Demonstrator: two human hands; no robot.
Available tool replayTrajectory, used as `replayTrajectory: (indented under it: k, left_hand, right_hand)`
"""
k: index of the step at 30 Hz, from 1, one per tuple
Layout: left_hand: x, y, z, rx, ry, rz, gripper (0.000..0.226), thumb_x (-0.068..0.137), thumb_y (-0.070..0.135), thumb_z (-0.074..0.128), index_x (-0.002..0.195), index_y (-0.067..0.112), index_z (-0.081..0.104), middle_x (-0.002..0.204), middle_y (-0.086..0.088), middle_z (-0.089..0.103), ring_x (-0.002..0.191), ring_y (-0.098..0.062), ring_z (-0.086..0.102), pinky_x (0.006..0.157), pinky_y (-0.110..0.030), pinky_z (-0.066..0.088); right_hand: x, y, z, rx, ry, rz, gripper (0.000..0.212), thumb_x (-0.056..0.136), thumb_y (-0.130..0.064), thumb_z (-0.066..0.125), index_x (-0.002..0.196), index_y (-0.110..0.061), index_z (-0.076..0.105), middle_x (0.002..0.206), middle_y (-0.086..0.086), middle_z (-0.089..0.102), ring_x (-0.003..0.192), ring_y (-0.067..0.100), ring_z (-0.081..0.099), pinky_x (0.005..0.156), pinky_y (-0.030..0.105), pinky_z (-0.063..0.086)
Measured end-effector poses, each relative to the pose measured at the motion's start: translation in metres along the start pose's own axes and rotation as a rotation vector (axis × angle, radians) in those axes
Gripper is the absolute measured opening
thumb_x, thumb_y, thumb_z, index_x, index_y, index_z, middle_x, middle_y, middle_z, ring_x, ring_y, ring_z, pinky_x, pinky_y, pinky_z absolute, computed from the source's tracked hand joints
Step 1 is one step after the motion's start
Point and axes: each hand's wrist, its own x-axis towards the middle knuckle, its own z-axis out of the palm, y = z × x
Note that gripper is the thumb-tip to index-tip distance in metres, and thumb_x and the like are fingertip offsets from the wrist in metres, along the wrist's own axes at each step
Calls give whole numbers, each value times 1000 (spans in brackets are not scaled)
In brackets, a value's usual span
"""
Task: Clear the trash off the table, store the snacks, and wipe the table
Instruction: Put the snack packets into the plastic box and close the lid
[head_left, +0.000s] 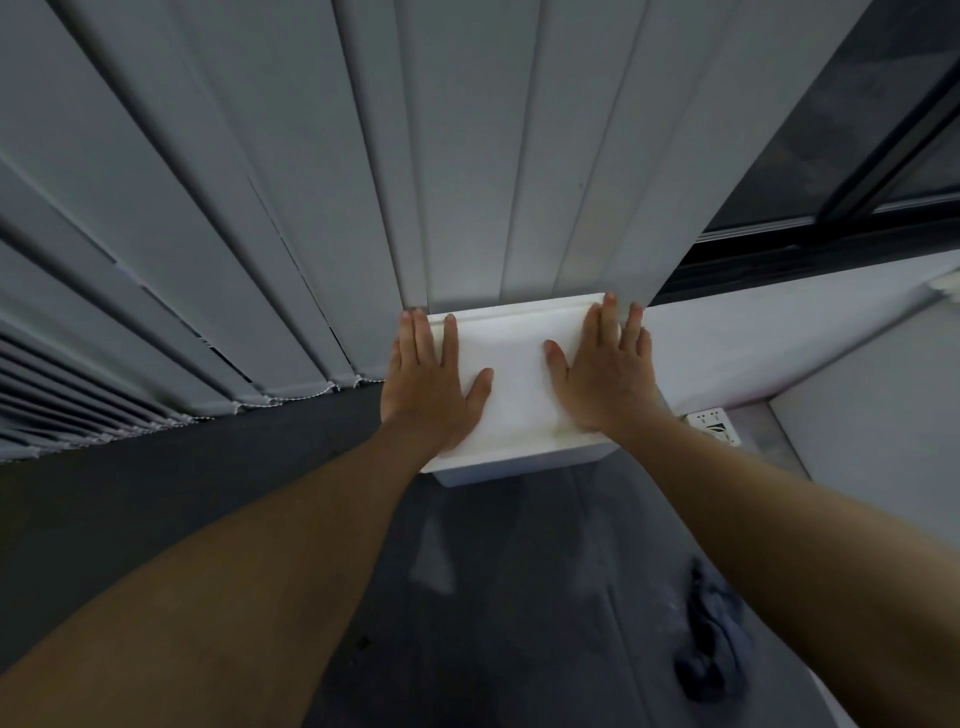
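Note:
A white lidded box (517, 384) stands on the dark table (498, 597) against the grey vertical blinds. My left hand (428, 376) lies flat on the left part of its lid, fingers straight and reaching over the far left corner. On the right part of the lid my right hand (605, 371) presses flat, its fingers spread toward the far edge. Both hands hold nothing. The box's contents are hidden. A crumpled blue-grey cloth (714, 644) lies on the table at the near right, beside my right forearm.
Grey vertical blinds (260, 208) hang close behind the box. A dark window frame (841, 197) and a white sill (779, 338) run along the right. A white power socket (714, 423) sits just right of the box.

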Motion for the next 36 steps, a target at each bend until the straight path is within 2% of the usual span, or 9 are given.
replayTrajectory:
  k: [2,4,6,10,17,20,23,30,36]
  left_hand:
    - [0,3,0,10,10,-3,84,95,64,12,157,9,-3,160,-27,-10,149,-41,-10,123,-48,2]
    - [0,5,0,28,29,-1,83,95,62,12,156,7,0,160,-30,-5,148,-44,-6,122,-50,3]
    - [-1,4,-1,39,58,15,81,96,60,12,156,6,3,160,-29,-1,149,-44,-2,122,-51,4]
    - [1,3,1,55,87,127,72,97,55,12,158,16,5,163,-19,0,151,-35,-1,121,-54,2]
    - [4,0,2,48,61,125,76,91,59,0,158,24,6,164,-14,-1,151,-32,-3,121,-52,1]
    - [3,2,1,54,69,119,77,90,58,-4,158,22,6,164,-14,-1,151,-32,-3,121,-51,1]
    - [3,2,2,49,121,118,76,93,58,2,158,19,4,164,-14,-2,151,-35,-4,122,-51,3]
    - [5,1,4,1,91,111,78,90,59,1,158,21,12,165,-14,2,151,-34,-1,122,-50,4]
    - [4,2,3,36,100,99,77,93,59,2,158,19,5,164,-17,-3,151,-35,-6,122,-50,1]
  right_hand:
    - [-2,-4,1,0,37,-71,87,95,-67,12,155,-4,14,164,12,12,151,34,9,120,52,15]
    - [-2,-6,4,-25,52,-194,82,93,-71,12,153,-15,22,164,8,17,149,32,17,118,57,16]
    - [0,-8,5,-45,31,-232,80,92,-75,11,151,-23,24,164,5,16,149,31,19,116,61,15]
    - [0,-9,6,-33,31,-195,81,90,-77,9,153,-26,21,166,2,10,150,29,14,117,62,12]
    - [-3,-20,5,-10,-20,-128,81,91,-74,6,156,-26,4,166,0,-8,152,29,-2,117,64,2]
    - [-5,-20,9,-9,27,-120,79,91,-71,2,156,-26,6,166,2,-2,151,31,5,117,64,3]
    - [-6,-21,12,-22,52,-131,77,91,-70,2,156,-30,8,166,3,3,150,32,10,116,64,6]
    - [-6,-24,8,-16,28,-118,76,92,-70,5,156,-30,2,166,2,-2,151,32,6,116,64,1]
    - [-8,-25,11,-22,49,-122,82,88,-76,3,156,-30,1,166,3,-3,151,34,5,116,66,0]
